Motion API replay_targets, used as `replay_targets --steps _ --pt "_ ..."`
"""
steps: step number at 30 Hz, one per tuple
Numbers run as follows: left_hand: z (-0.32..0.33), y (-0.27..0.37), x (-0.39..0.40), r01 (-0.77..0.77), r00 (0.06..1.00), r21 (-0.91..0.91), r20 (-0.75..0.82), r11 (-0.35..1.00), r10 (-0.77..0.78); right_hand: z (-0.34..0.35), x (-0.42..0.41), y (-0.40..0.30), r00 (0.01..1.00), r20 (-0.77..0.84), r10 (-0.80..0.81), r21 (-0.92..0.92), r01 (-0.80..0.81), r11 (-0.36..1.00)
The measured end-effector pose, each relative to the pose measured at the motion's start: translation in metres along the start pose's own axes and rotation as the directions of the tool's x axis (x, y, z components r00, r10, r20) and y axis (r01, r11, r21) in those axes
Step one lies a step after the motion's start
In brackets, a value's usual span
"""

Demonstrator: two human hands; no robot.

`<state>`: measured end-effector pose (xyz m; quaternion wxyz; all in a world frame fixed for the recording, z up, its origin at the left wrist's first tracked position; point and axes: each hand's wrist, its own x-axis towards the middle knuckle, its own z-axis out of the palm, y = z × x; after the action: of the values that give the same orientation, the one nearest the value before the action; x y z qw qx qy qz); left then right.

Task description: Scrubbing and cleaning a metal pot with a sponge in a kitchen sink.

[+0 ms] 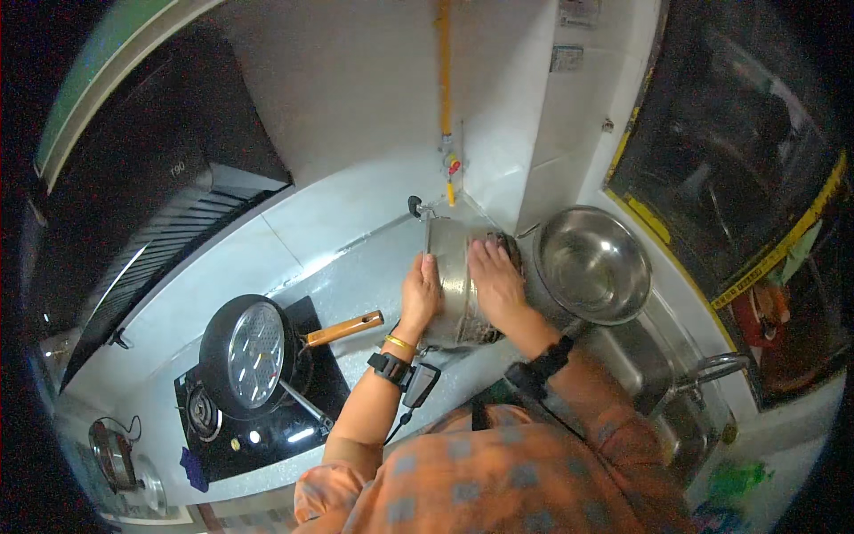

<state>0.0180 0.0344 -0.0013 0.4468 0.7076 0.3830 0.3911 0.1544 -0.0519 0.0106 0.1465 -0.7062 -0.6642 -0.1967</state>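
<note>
A large stainless steel pot (455, 274) lies tipped on its side on the counter in front of me, its dark, stained base towards the right. My left hand (419, 290) grips it at the rim on the left. Spread flat over the pot's side, close to the base, is my right hand (497, 277), slightly blurred; whether anything is under its palm is hidden. A black-gripped pot handle (415, 205) sticks out at the far end. Just right of the pot stands a shiny steel bowl (590, 263), beside the sink.
A dark wok (223, 360) with a wooden handle (343, 328) sits on the black gas hob (267, 437) at left, a perforated steel skimmer (255, 354) inside it. The steel sink (624, 367) and faucet (717, 366) are at right. A range hood (167, 173) overhangs the left side.
</note>
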Motion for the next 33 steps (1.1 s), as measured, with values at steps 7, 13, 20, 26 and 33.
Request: replay_targets --steps 7,13,20,26,33 --pt "0.000 -0.011 0.010 -0.040 0.998 0.093 -0.047 0.995 0.044 -0.016 -0.073 -0.021 0.978 -0.012 -0.210 0.095 0.210 0.973" --pt "0.002 0.011 0.006 -0.106 0.994 0.043 -0.038 0.993 0.107 -0.003 0.001 0.011 0.998 -0.029 0.055 0.241 -0.047 0.969" --pt "-0.009 0.004 0.014 -0.009 1.000 0.202 0.003 0.979 0.009 -0.007 -0.069 -0.026 0.974 -0.010 -0.226 0.158 0.224 0.962" --pt "0.000 0.003 0.017 -0.076 0.997 0.226 0.010 0.971 0.076 -0.002 0.029 0.020 0.985 0.151 0.079 0.357 -0.128 0.925" --pt "0.006 -0.013 0.036 -0.087 0.994 0.144 -0.046 0.986 0.094 0.025 -0.062 -0.013 0.986 0.056 -0.157 0.104 0.150 0.983"
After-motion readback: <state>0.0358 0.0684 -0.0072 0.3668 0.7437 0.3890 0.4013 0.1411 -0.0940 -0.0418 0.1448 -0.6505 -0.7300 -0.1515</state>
